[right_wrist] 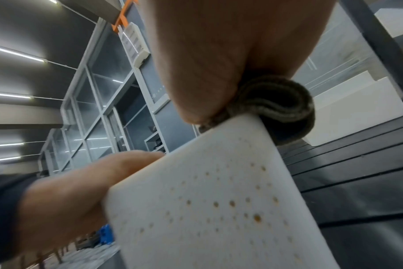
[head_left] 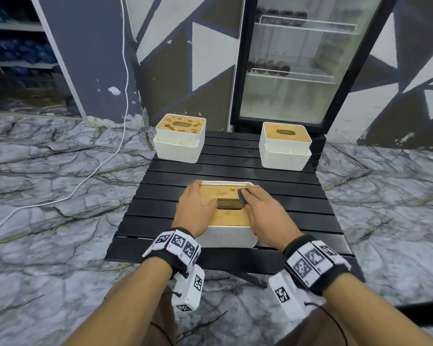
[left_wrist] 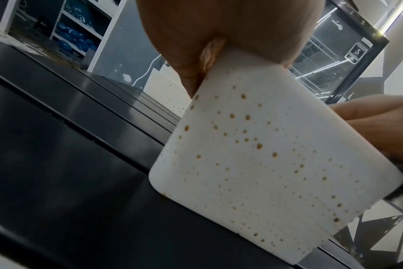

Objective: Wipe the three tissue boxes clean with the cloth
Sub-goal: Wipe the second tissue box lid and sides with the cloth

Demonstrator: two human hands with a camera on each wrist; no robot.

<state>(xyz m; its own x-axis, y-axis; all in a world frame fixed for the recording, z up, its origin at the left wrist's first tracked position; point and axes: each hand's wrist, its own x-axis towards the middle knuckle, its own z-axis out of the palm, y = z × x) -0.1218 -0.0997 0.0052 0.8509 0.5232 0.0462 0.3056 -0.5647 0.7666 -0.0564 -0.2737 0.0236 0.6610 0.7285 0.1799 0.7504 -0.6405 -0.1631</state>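
Three white tissue boxes with wooden lids stand on a black slatted table [head_left: 235, 171]. The near box [head_left: 229, 237] is between my hands; its white wall [left_wrist: 253, 154] [right_wrist: 207, 200] is dotted with brown specks. My left hand [head_left: 198, 196] [left_wrist: 196, 36] lies flat on the left of its lid, thumb at the slot. My right hand [head_left: 253, 198] [right_wrist: 219, 45] presses a dark cloth [head_left: 243, 196] [right_wrist: 285, 109] onto the lid's far right part, fingers straight. The far left box [head_left: 178, 146] has a heavily stained lid. The far right box [head_left: 284, 151] [right_wrist: 357, 112] looks cleaner.
A glass-door fridge [head_left: 298, 71] stands right behind the table. A white cable [head_left: 98, 166] runs over the marble floor on the left. Shelves [head_left: 15, 46] with blue items stand at the far left. My knees are under the table's near edge.
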